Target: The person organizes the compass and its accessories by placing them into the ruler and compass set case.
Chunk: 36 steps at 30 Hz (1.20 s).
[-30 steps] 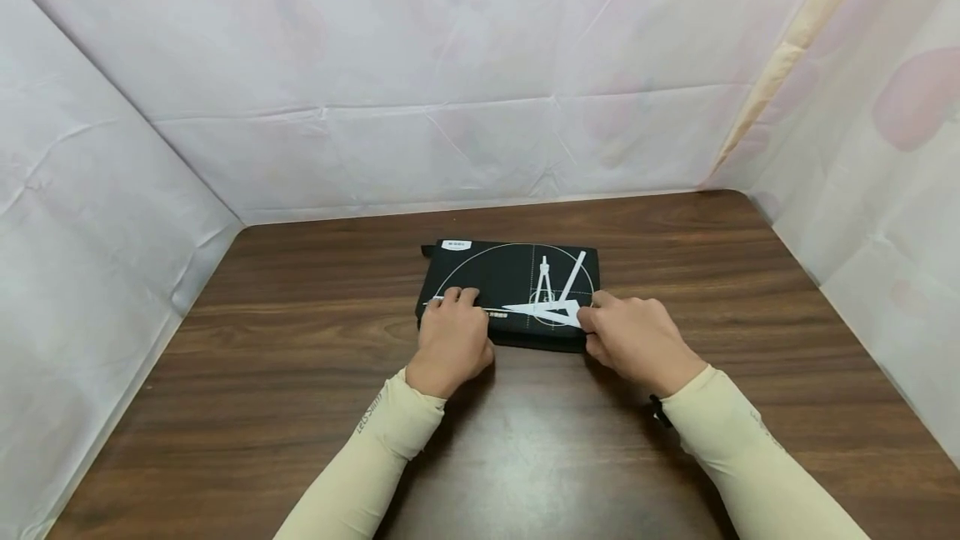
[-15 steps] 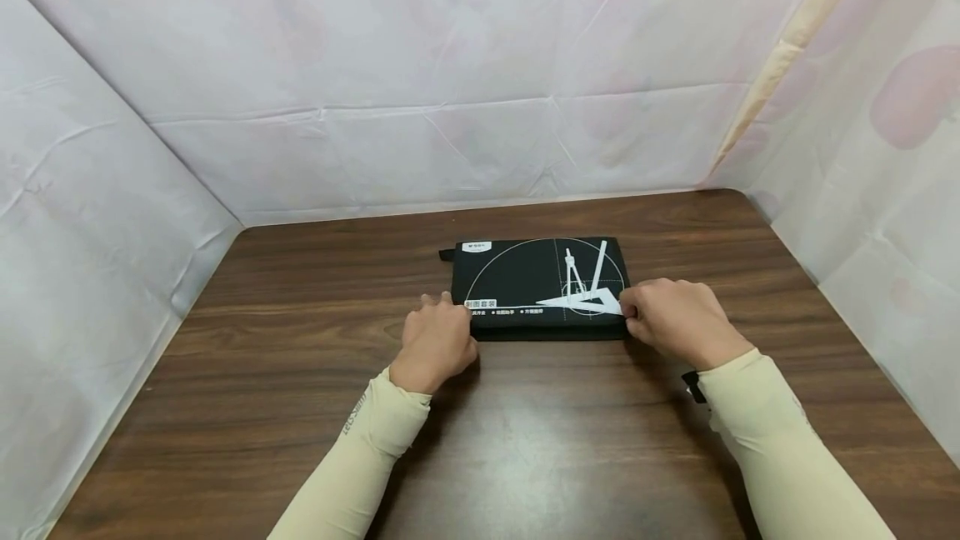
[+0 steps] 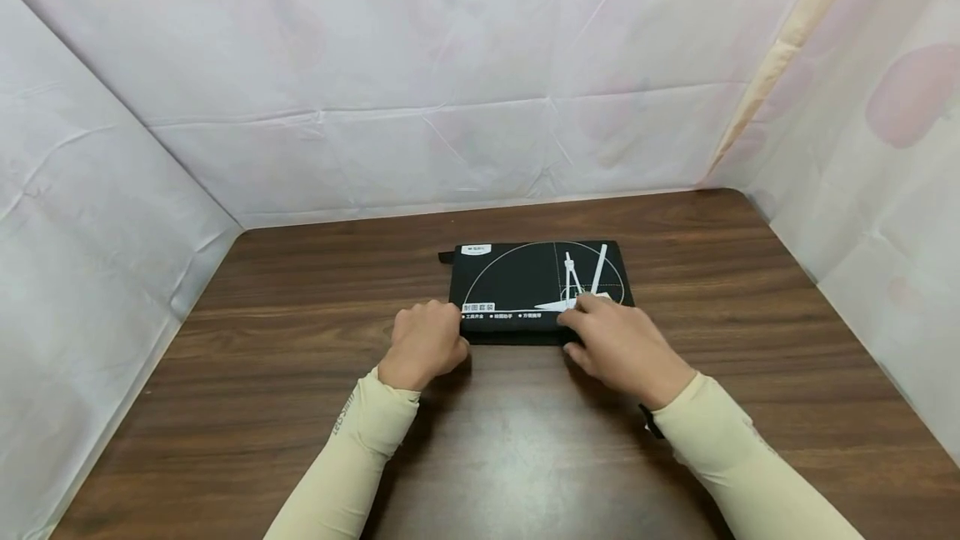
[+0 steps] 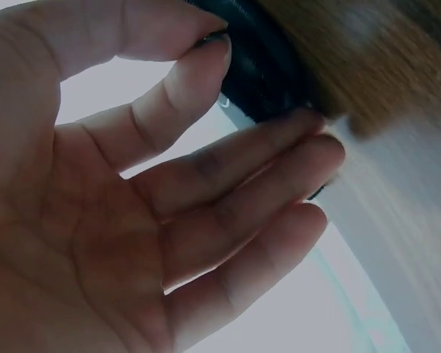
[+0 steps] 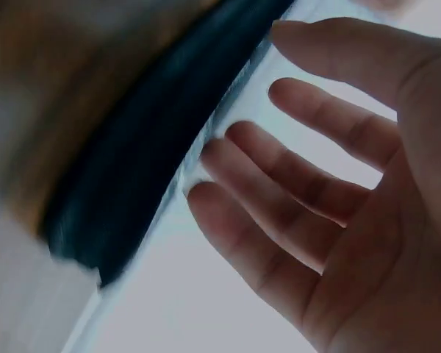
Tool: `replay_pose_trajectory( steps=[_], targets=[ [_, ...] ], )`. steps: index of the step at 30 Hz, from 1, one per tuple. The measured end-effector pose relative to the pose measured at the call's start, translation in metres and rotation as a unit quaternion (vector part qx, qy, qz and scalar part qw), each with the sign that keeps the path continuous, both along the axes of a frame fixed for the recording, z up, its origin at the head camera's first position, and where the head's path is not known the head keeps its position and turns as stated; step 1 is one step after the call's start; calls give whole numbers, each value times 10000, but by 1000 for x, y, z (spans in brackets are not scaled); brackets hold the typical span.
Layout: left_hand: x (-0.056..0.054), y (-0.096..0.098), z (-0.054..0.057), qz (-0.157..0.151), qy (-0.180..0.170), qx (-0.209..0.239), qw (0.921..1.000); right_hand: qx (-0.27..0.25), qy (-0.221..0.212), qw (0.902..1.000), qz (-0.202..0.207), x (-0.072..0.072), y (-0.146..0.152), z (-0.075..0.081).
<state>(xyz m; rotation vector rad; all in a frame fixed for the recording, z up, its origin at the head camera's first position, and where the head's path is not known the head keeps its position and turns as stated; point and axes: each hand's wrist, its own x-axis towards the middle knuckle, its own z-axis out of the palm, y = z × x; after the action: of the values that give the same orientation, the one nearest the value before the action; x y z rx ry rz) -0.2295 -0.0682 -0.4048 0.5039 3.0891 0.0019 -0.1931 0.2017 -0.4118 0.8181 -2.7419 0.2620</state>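
A flat black drawing-set case (image 3: 517,277), printed with a white compass, set square and ruler, lies on the wooden table. At its front left corner my left hand (image 3: 426,342) pinches the edge. In the left wrist view, thumb and index fingertip meet at the black case (image 4: 261,70), while the other fingers (image 4: 242,213) stay loosely extended. My right hand (image 3: 626,348) is over the front edge, right of the middle, hiding part of the printed set square. The right wrist view shows its fingers (image 5: 301,176) loose and spread beside the black case (image 5: 154,154).
A short black strap (image 3: 446,257) sticks out from the case's back left. The brown wooden table (image 3: 300,298) reaches back to pale sheets (image 3: 450,90) that hang behind and on both sides. A dark band (image 3: 651,422) shows at the right wrist.
The case shifted right and straightened, then stayed nearly in place. My right hand left the front right corner and came left along the front edge. My left hand moved left to the corner.
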Motion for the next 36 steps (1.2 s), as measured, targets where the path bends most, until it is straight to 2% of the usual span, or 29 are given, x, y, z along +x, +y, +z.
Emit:
replay_pose_trajectory(
  steps=[2,7,11,14,18,20,26,28,31,36],
  targets=[
    [2,0,2,-117,-69,5,9999,-48,113,9999,67,1,-7,-6],
    [5,-2,2,-371,-312,18,9988,-199,264,9993,-188,0,-12,-16],
    [0,-9,-1,-432,-358,35,9984,-342,565,9974,-271,-4,-11,-21],
    [-6,-15,-4,-432,-380,132,9983,-388,690,9967,-158,-6,-11,-23],
    [-11,-22,-6,-342,-586,318,9972,-297,617,9974,230,-7,-13,-26],
    [-12,-25,-5,-403,-667,435,9960,-195,606,9972,398,-6,-14,-26],
    [-15,-37,0,-1104,-664,415,9908,11,514,9974,505,-4,-13,-23],
    [-16,-40,1,-1239,-646,344,9896,63,398,9979,499,-3,-13,-21],
    [-17,-42,0,-1252,-589,320,9899,154,255,9984,481,0,-13,-18],
    [-21,-43,-3,-1086,-411,279,9928,264,177,9985,450,2,-14,-15]
  ],
)
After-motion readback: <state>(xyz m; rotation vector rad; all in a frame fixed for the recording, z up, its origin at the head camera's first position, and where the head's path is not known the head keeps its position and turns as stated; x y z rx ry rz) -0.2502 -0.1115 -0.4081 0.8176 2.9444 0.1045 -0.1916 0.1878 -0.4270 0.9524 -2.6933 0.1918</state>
